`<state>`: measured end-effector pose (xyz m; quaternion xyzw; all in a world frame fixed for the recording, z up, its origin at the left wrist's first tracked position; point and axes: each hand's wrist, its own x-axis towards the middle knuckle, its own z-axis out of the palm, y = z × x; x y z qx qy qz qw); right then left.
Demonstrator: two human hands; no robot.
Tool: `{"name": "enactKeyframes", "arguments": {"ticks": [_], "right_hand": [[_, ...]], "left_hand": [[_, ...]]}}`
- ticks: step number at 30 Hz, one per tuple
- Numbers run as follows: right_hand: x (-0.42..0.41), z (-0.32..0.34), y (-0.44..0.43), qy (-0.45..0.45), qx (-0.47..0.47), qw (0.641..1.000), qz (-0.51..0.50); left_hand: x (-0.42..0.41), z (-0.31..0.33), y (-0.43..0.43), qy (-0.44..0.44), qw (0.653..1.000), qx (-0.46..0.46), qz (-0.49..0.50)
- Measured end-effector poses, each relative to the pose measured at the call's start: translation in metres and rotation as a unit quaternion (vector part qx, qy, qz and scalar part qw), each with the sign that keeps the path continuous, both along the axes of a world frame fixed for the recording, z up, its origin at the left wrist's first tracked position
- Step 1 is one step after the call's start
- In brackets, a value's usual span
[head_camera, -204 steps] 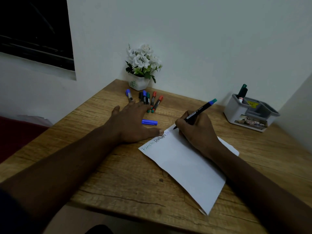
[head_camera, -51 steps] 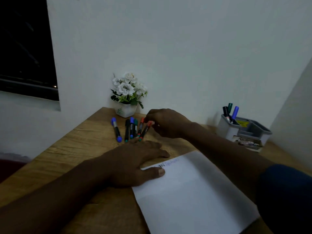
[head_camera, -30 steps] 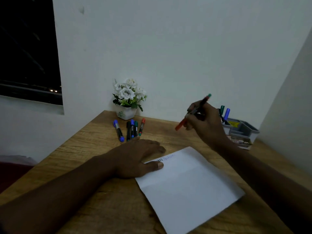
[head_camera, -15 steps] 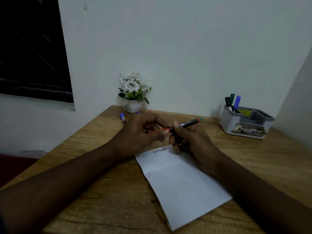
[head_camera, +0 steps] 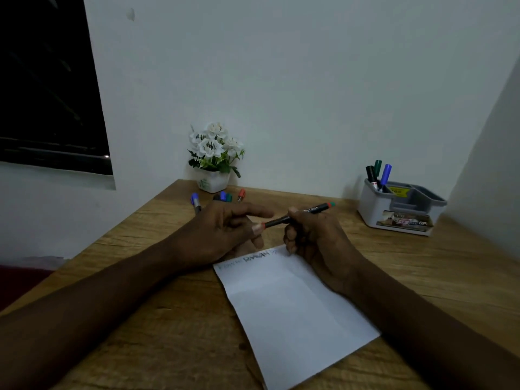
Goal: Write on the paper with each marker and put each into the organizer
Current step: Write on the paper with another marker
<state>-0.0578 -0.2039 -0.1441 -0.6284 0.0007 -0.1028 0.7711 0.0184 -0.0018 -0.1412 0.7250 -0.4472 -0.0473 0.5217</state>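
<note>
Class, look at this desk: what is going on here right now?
A person's right hand grips an orange-tipped marker near the paper while the left hand pinches its near end. Writing runs along the paper's top edge. In the organizer stand three markers; other markers lie by the flower pot.

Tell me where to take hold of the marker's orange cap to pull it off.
Pinch the orange cap from the left, along the marker's axis. The right hand grips the barrel, which lies nearly level, so the cap juts toward the left hand, whose thumb is on it.
</note>
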Motion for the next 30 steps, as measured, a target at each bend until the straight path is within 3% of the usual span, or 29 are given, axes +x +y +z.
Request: {"name": "enactKeyframes", "arguments": {"ticks": [2, 4, 6, 9, 11, 14, 21, 23, 24, 27, 30], "right_hand": [[-0.001, 0.005, -0.001, -0.023, 0.039, 0.998, -0.033], [-0.005, 0.012, -0.01, -0.104, 0.011, 0.992, -0.076], [-0.011, 0.021, -0.02, -0.184, -0.071, 0.975, -0.1], [-0.017, 0.02, -0.028, -0.195, -0.233, 0.94, -0.157], [-0.014, 0.01, -0.031, -0.158, -0.382, 0.894, -0.175], [-0.012, -0.005, -0.033, -0.069, -0.576, 0.808, -0.105], [-0.017, -0.005, -0.02, -0.066, -0.685, 0.724, -0.044], [-0.018, -0.005, -0.018, -0.087, -0.671, 0.735, -0.045], [-0.017, -0.005, -0.017, -0.104, -0.643, 0.757, -0.049], [-0.013, -0.003, -0.014, -0.116, -0.451, 0.883, -0.06], [-0.009, 0.004, -0.007, -0.05, -0.309, 0.948, -0.061]], "left_hand": [[0.005, 0.003, 0.003, -0.024, 0.998, -0.006, 0.051], [0.011, 0.003, 0.008, -0.088, 0.991, 0.018, 0.103], [0.014, 0.001, 0.012, -0.176, 0.973, 0.066, 0.137], [0.022, -0.006, 0.012, -0.26, 0.949, 0.107, 0.143], [0.027, -0.009, 0.01, -0.27, 0.935, 0.162, 0.162], [0.032, -0.013, 0.007, -0.259, 0.929, 0.206, 0.166], [0.029, -0.011, 0.008, -0.194, 0.934, 0.256, 0.159], [0.027, -0.012, 0.007, -0.162, 0.925, 0.311, 0.15], [0.027, -0.013, 0.007, -0.155, 0.917, 0.338, 0.145], [0.026, -0.015, 0.006, -0.153, 0.897, 0.391, 0.136], [0.026, -0.013, 0.006, -0.152, 0.887, 0.415, 0.134]]}}
